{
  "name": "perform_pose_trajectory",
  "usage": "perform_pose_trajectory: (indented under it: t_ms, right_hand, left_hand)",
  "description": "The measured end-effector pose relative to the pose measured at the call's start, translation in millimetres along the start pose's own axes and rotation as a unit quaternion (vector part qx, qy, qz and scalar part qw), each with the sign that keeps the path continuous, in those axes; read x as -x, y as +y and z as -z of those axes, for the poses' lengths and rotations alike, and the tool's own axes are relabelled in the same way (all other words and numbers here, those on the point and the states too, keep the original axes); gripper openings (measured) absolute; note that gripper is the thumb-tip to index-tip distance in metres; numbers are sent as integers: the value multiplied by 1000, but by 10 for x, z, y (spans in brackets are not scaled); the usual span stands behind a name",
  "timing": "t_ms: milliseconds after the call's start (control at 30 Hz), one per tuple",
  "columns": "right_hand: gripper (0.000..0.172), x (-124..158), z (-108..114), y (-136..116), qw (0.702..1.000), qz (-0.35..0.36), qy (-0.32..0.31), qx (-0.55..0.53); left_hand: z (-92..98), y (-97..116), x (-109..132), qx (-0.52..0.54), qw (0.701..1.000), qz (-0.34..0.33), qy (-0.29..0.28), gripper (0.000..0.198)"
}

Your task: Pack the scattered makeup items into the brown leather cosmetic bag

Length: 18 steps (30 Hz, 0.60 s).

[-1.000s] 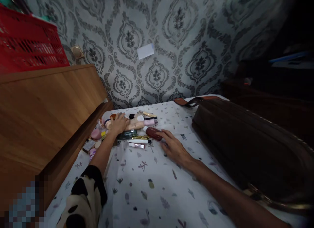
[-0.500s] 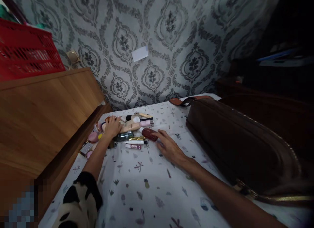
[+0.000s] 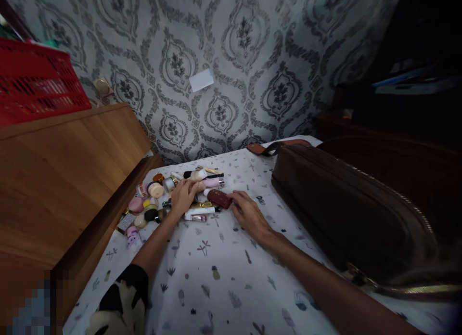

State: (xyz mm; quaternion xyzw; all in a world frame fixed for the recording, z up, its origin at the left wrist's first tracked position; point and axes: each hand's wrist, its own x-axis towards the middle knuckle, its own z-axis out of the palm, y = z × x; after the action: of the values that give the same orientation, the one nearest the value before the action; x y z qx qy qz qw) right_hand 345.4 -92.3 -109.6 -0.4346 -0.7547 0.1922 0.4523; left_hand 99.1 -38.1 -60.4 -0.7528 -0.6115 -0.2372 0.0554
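Note:
A spread of cosmetics lies at the far left of the patterned cloth [image 3: 231,267]. My left hand [image 3: 184,196] reaches over the middle of it, fingers stretched across the tubes and partly covering them. Just past its fingertips is a pink tube [image 3: 213,182]. A dark red bottle [image 3: 218,198] with a white cap lies on its side, and my right hand [image 3: 247,212] pinches its near right end. Between the hands are a gold tube [image 3: 201,205], a white tube [image 3: 202,211] and a small pink lip gloss [image 3: 198,218]. Round jars [image 3: 156,189] and a pink compact [image 3: 136,205] sit left of my left hand.
A large dark brown bag [image 3: 339,210] with a zip takes up the right side. On the left stands a wooden cabinet [image 3: 72,166] with a red basket [image 3: 39,80] on top. Patterned wallpaper [image 3: 245,84] rises behind the cloth.
My left hand has moved right from the jars onto the tubes, uncovering the jars at left. My right hand stays at the dark red bottle. The view has shifted slightly.

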Motion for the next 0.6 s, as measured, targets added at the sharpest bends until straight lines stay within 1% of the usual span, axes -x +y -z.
perform_pose_trajectory:
  t_ms: [200,300,400,433,500,567,600]
  right_hand:
    - [32,0,50,-73,1000,-1,7,-19]
    - [32,6,58,-87,1000,-5,2,-20]
    - [32,8,73,-92,1000,-13,-4,-17]
    - [32,9,80,-94,1000,-16,-6,-14]
    - [32,10,92,-101,1000,-19,-7,-8]
    - [32,9,95,-105,1000,-20,-7,-5]
    - [32,8,92,-104,1000,-19,-6,-5]
  left_hand:
    - [-124,75,-324,51,998,-1,42,43]
    - [-178,88,-512,68,996,13,53,52]
    - [-157,71,-621,73,996,16,52,60]
    - [-121,51,-620,72,996,9,47,59]
    - [-8,-24,-550,66,997,-16,28,49]
    - [139,-147,-394,54,997,-49,-3,37]
    - [211,-222,-293,45,997,-61,-21,37]
